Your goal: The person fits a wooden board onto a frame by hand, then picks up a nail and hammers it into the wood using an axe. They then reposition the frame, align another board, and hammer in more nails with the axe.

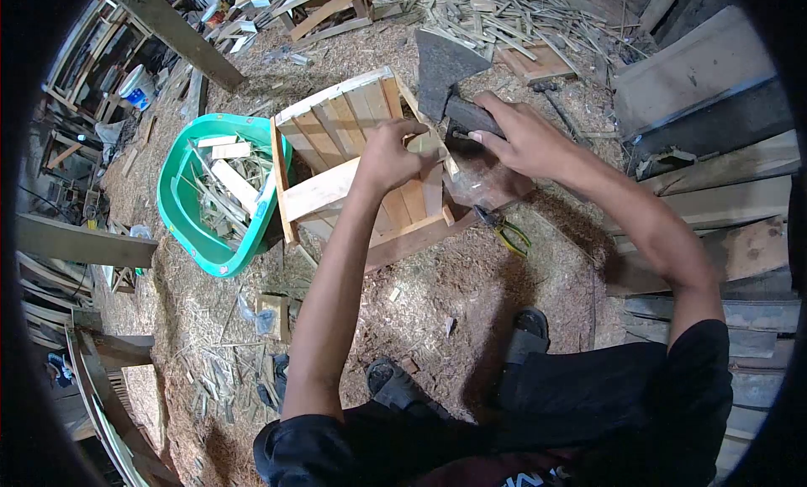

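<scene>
A slatted wooden crate [336, 126] lies tilted on the ground in front of me. My left hand [393, 157] is closed at its right end, in a pinch against the end frame; what the fingertips hold is too small to name. My right hand [525, 138] is wrapped round the short dark handle of a hatchet [445, 71]. The broad metal blade points away from me, just beyond the crate's right edge. Below the hatchet lies a clear plastic bag [479, 184]. Pliers with yellow-green handles [511, 235] rest on the ground beside it.
At the left, a green tub [172, 189] holds wood offcuts. Thin wood scraps [521, 12] are heaped at the back. Curved boards [723, 184] line the right side. A wooden post [172, 33] slants at the upper left. A white bucket [137, 88] stands farther off.
</scene>
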### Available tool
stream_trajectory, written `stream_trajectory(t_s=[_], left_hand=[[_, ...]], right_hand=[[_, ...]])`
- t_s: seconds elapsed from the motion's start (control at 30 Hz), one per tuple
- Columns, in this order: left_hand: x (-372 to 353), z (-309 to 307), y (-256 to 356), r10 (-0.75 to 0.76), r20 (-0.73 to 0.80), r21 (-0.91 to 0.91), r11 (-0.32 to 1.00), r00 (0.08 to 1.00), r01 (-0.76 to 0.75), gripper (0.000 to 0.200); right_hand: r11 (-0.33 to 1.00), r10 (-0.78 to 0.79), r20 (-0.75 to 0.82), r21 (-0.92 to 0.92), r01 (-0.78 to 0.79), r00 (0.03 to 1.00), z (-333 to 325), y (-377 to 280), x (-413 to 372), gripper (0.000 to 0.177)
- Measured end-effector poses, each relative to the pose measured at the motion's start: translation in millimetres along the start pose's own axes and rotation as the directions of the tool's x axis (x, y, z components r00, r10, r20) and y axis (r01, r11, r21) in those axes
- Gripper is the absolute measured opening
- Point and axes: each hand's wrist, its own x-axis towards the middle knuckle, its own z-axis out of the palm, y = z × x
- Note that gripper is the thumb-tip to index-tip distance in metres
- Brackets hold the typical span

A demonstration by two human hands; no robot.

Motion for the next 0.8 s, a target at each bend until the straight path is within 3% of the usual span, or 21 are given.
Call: stream_trajectory(t_s=[0.3, 0.6, 0.7, 0.8], left_hand=[[-0.4, -1.6, 0.9, 0.039, 0.086, 0.001, 0.999, 0.996, -0.039, 0.054], [-1.6, 5.9, -8.3, 0.033, 0.012, 0.030, 0.999, 0.999, -0.033, 0.048], [1.3, 0.3, -3.7, 0.041, 0.086, 0.064, 0.997, 0.995, -0.046, 0.051], [-2.5, -1.9, 2.9, 0.008, 0.075, 0.043, 0.999, 0.997, -0.011, 0.052]], right_hand=[[0.998, 0.036, 0.095, 0.043, -0.040, 0.995, -6.1, -14.0, -1.6, 0.036], [0.998, -0.025, 0.006, 0.054, 0.025, 1.000, -3.6, -5.1, 0.8, 0.038], [0.995, -0.101, 0.020, -0.002, 0.101, 0.995, -3.1, -4.6, -0.6, 0.038], [0.998, -0.047, 0.029, 0.049, 0.045, 0.998, -0.9, -3.9, -0.9, 0.038]])
